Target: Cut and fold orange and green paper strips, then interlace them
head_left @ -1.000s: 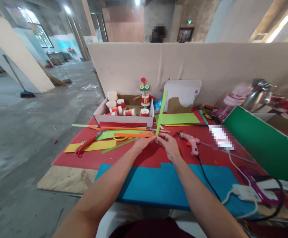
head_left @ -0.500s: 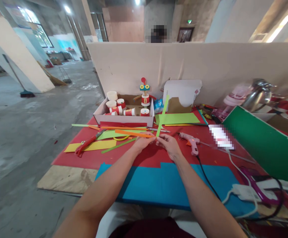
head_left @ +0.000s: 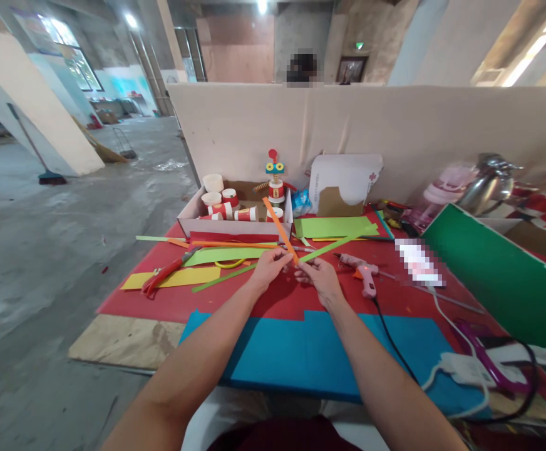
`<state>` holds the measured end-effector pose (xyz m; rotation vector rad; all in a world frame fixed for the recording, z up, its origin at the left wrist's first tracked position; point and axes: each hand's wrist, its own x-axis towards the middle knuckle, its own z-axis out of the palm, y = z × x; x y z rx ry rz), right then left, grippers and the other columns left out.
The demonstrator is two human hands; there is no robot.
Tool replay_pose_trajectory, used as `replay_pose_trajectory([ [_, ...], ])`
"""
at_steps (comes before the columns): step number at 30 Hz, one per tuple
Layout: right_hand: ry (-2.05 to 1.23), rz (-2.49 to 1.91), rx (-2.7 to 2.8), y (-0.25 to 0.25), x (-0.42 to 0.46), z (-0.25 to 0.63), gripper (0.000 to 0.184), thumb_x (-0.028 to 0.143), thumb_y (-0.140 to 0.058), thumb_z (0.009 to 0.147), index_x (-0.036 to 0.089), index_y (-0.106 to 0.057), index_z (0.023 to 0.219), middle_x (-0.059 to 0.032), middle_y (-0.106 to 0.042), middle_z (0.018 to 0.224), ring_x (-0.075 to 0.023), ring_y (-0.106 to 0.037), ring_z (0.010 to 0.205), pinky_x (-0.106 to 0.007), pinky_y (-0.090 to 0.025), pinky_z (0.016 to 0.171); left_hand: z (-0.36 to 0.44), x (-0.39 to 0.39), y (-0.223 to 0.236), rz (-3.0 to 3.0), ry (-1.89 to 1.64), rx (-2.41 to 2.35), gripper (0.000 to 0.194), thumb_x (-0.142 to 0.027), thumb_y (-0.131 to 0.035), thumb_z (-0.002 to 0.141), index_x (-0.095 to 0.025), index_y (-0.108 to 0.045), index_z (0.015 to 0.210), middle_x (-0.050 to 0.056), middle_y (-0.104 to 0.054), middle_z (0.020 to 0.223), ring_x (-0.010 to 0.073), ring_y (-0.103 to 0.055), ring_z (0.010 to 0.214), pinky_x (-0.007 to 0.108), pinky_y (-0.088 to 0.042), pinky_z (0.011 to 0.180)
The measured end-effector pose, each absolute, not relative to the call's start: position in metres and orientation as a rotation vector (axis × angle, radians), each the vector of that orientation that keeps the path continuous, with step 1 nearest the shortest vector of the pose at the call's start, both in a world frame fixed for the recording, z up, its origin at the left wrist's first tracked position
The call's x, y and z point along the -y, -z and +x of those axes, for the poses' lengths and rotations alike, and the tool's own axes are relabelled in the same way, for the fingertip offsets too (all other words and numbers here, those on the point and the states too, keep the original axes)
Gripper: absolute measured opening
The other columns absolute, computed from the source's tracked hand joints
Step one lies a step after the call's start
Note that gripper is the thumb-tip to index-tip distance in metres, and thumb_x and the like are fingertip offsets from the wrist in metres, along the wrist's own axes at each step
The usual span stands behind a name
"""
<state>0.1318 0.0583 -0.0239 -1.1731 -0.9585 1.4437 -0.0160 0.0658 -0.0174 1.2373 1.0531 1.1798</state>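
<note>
An orange paper strip [head_left: 280, 228] and a light green paper strip [head_left: 334, 246] meet at their near ends between my hands, spreading away in a V. My left hand [head_left: 269, 269] pinches the orange strip close to that meeting point. Closed on the green strip's near end is my right hand [head_left: 320, 279], its fingertips almost touching the left ones. Whether the two ends are glued or just overlapped, I cannot tell. To the right of my right hand, a pink glue gun [head_left: 363, 270] lies on the red table covering [head_left: 273, 302].
Red-handled scissors [head_left: 164, 275] rest on yellow paper [head_left: 200, 277] at left. A white box [head_left: 235, 227] of paper cups and a cup figure [head_left: 275, 178] stands behind. Blue sheets [head_left: 296, 354] line the front edge. A green board [head_left: 503, 275] and a lit phone [head_left: 418, 260] are at right.
The orange strip has swung from pointing left to pointing away from me. The green strip has swung from upright down to the right. Both hands stay nearly in place.
</note>
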Motion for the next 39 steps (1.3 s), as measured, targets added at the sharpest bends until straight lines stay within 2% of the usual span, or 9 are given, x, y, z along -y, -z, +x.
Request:
replay_pose_trajectory([
  [3,-1.439,-1.151,0.916,0.0235,-0.0576,0.1312,0.033,0.035,-0.088,0.053,0.017,-0.065,0.069,-0.0040,-0.072,0.064,-0.0147,-0.067,0.054,-0.024,-0.057,0.053,-0.0146,-0.0647,0.0168,1.248,-1.132,-1.041,0.032,-0.045,-0.072,0.066,-0.015,-0.062,0.071,-0.003,-0.058,0.060,0.0088,-0.049,0.054,0.023,-0.041,0.056],
  [11,-1.471,-1.120,0.950,0.0282,-0.0606,0.1345,0.035,0.038,-0.088,0.052,0.016,-0.065,0.068,-0.0006,-0.068,0.057,-0.0126,-0.064,0.052,-0.025,-0.057,0.057,-0.0142,-0.0651,0.0181,1.307,-1.138,-1.075,0.032,-0.043,-0.075,0.064,-0.016,-0.058,0.064,-0.004,-0.055,0.056,0.0087,-0.048,0.053,0.023,-0.041,0.055],
  [17,-1.440,-1.094,0.866,0.0280,-0.0611,0.1321,0.035,0.037,-0.089,0.049,0.017,-0.068,0.069,-0.0026,-0.070,0.061,-0.0156,-0.066,0.057,-0.029,-0.059,0.061,-0.0148,-0.0639,0.0164,1.198,-1.130,-1.013,0.038,-0.052,-0.071,0.069,-0.015,-0.063,0.068,-0.003,-0.056,0.056,0.0079,-0.047,0.051,0.022,-0.041,0.053],
  [22,-1.378,-1.074,0.884,0.0279,-0.0588,0.1276,0.035,0.040,-0.088,0.048,0.016,-0.070,0.067,-0.0025,-0.069,0.061,-0.0158,-0.065,0.057,-0.032,-0.059,0.064,-0.0136,-0.0662,0.0201,1.218,-1.133,-1.041,0.036,-0.046,-0.078,0.061,-0.015,-0.063,0.070,-0.002,-0.061,0.061,0.0086,-0.050,0.055,0.022,-0.043,0.056],
  [30,-1.254,-1.197,1.007,0.0257,-0.0567,0.1300,0.032,0.045,-0.081,0.055,0.016,-0.070,0.065,-0.0018,-0.067,0.056,-0.0164,-0.062,0.054,-0.029,-0.051,0.057,-0.0139,-0.0684,0.0237,1.231,-1.166,-1.093,0.028,-0.038,-0.076,0.061,-0.016,-0.059,0.062,-0.004,-0.055,0.053,0.0081,-0.047,0.051,0.022,-0.039,0.054],
  [35,-1.434,-1.006,0.980,0.0218,-0.0593,0.1345,0.034,0.035,-0.084,0.050,0.019,-0.071,0.077,-0.0002,-0.071,0.066,-0.0151,-0.066,0.064,-0.029,-0.054,0.071,-0.0155,-0.0679,0.0216,1.209,-1.154,-1.048,0.028,-0.039,-0.075,0.062,-0.015,-0.059,0.061,-0.004,-0.056,0.053,0.0078,-0.047,0.050,0.023,-0.039,0.054],
  [39,-1.500,-0.983,0.894,0.0239,-0.0603,0.1337,0.034,0.038,-0.087,0.047,0.018,-0.070,0.069,0.0003,-0.069,0.063,-0.0135,-0.064,0.060,-0.031,-0.057,0.073,-0.0153,-0.0668,0.0204,1.186,-1.154,-1.023,0.027,-0.037,-0.076,0.061,-0.015,-0.061,0.065,-0.004,-0.057,0.054,0.0082,-0.049,0.051,0.023,-0.040,0.055],
])
